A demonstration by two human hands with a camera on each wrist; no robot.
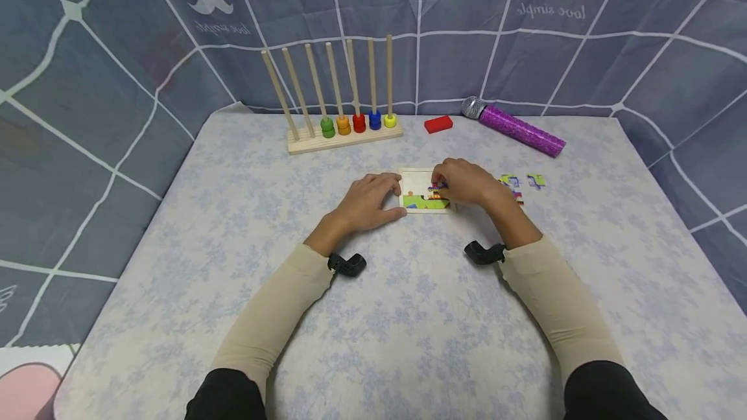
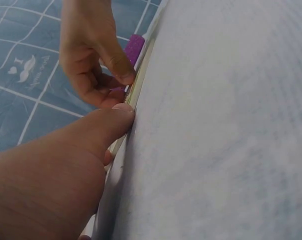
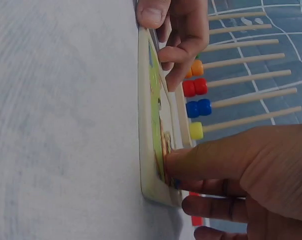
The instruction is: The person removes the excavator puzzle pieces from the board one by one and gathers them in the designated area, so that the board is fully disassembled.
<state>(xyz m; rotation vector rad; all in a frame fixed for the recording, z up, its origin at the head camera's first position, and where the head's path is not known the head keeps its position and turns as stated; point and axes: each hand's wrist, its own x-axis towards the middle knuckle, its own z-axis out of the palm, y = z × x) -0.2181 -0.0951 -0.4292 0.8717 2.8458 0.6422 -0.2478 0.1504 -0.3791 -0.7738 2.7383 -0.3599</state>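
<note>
A shallow wooden puzzle frame (image 1: 417,180) lies on the table between the hands, its near strip filled with green picture pieces. My left hand (image 1: 369,203) rests against the frame's left side with loosely bent fingers, the thumb by the near-left corner. Over the frame's right part, my right hand (image 1: 465,181) pinches a small puzzle piece, mostly hidden by the fingers. In the right wrist view its thumb (image 3: 191,164) presses down near the laid pieces. Loose puzzle pieces (image 1: 535,180) lie to the right of that hand, some partly behind the wrist.
A wooden peg stand (image 1: 344,141) with coloured beads on several of its tall rods stands at the back left. Beside it lie a red block (image 1: 438,124) and a purple glittery microphone (image 1: 521,131). A blue-grey curtain (image 1: 455,70) hangs behind the table.
</note>
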